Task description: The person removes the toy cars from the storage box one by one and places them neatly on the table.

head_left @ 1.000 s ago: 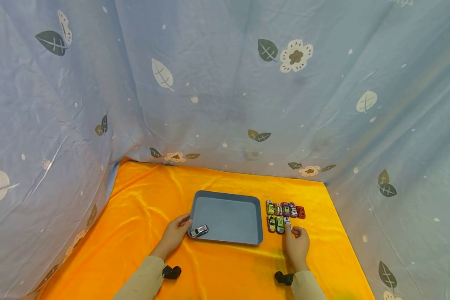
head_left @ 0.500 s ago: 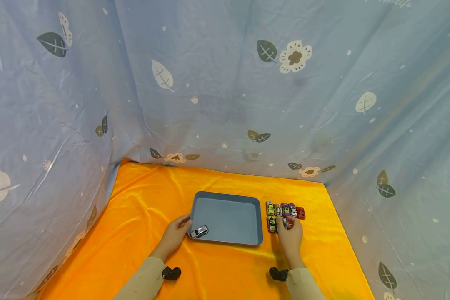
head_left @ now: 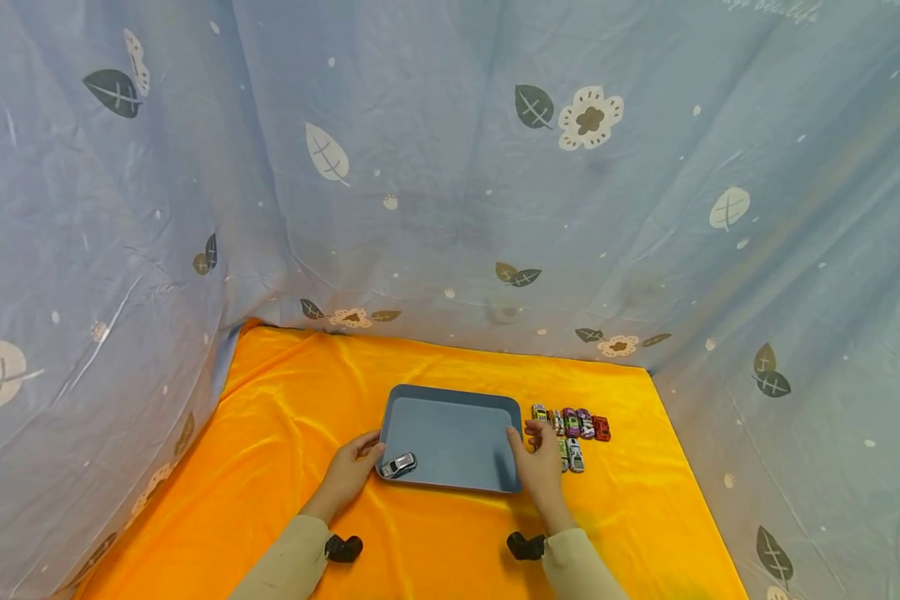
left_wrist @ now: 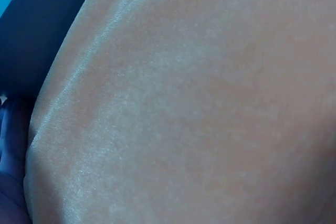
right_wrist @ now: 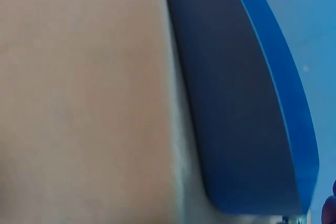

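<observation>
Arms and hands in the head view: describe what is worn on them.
Both forearms wear long beige sleeves: the left sleeve and the right sleeve. A small black device sits at each wrist, left and right. The left hand and right hand are bare, with no gloves or rings visible.
</observation>
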{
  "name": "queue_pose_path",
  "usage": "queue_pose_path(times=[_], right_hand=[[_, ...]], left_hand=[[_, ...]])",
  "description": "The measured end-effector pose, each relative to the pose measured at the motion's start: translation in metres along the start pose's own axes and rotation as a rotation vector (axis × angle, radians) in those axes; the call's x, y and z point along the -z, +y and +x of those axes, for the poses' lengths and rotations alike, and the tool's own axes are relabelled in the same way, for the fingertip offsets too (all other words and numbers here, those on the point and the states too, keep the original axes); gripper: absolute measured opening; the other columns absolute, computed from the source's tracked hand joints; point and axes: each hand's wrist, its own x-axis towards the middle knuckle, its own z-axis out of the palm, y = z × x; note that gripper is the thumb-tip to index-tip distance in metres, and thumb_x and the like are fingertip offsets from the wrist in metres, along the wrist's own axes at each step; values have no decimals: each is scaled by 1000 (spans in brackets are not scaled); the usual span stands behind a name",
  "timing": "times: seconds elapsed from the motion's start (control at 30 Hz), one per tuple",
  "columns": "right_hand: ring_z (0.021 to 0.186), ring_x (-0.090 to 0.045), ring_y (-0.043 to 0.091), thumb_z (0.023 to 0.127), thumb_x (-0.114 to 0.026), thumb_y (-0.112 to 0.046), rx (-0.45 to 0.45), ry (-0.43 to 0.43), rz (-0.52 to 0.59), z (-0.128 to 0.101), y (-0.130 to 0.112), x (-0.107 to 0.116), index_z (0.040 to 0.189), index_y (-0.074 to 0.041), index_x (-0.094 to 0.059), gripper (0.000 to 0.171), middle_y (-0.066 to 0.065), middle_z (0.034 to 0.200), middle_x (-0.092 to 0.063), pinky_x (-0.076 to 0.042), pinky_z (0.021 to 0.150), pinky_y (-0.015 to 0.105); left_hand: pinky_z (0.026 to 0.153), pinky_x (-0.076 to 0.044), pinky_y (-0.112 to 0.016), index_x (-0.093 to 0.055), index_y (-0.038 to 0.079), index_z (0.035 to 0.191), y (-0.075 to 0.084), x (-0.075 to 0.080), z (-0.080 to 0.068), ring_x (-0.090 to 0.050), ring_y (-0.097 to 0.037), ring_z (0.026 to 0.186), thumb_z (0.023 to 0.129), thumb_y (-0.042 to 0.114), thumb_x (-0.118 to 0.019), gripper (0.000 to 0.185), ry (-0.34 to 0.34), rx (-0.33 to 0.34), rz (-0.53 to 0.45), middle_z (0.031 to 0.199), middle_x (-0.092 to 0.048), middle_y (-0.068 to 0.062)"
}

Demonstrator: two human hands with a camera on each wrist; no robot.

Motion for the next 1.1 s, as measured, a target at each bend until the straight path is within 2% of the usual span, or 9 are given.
queue_pose_path(times=[0.23, 0.43, 0.63, 0.83, 0.97, 1.1], right_hand=[[97, -51, 24, 88, -68, -46, 61, -78, -19, -8, -4, -18, 126, -2, -55, 60, 14, 114, -57, -45, 85, 42], [94, -51, 20, 88, -70, -41, 126, -118, -20, -9, -8, -29, 124, -2, -58, 54, 12, 112, -58, -46, 82, 42], [95, -53, 25, 89, -70, -38, 194, -184, -42, -14, -19, -43, 124, -2, -57, 52, 15, 113, -58, -47, 80, 44], [102, -52, 28, 90, -68, -41, 185, -317, -66, -21, -30, -58, 127, -4, -56, 54, 15, 119, -57, -47, 86, 47], [103, -52, 25, 90, -67, -45, 179, -413, -125, -26, -36, -69, 130, -7, -55, 56, 9, 120, -57, -47, 86, 43], [101, -53, 23, 89, -68, -43, 191, -491, -138, -30, -44, -79, 131, -8, -55, 56, 7, 118, -57, -48, 84, 40]], left_hand=[[100, -45, -46, -56, 16, 138, 1, 0, 0, -58, -23, 114, 97, 34, -60, 45, -5, 5, -13, 124, -63, -3], [99, -45, -47, -56, 16, 137, 2, 1, -1, -58, -24, 114, 97, 34, -60, 45, -13, -1, -14, 123, -63, -2], [99, -45, -46, -57, 16, 136, 1, 2, -1, -59, -23, 113, 97, 33, -60, 43, -12, -2, -17, 121, -64, -2], [100, -44, -45, -57, 16, 137, 1, 2, 0, -58, -23, 114, 97, 32, -59, 43, -17, -3, -15, 123, -63, -3], [101, -44, -45, -57, 17, 137, 1, 2, 0, -58, -22, 115, 97, 33, -60, 43, -17, 0, -18, 123, -63, -2], [101, -44, -46, -57, 16, 137, 2, 3, 0, -58, -23, 114, 97, 32, -59, 43, -15, -7, -21, 123, -64, -3]])
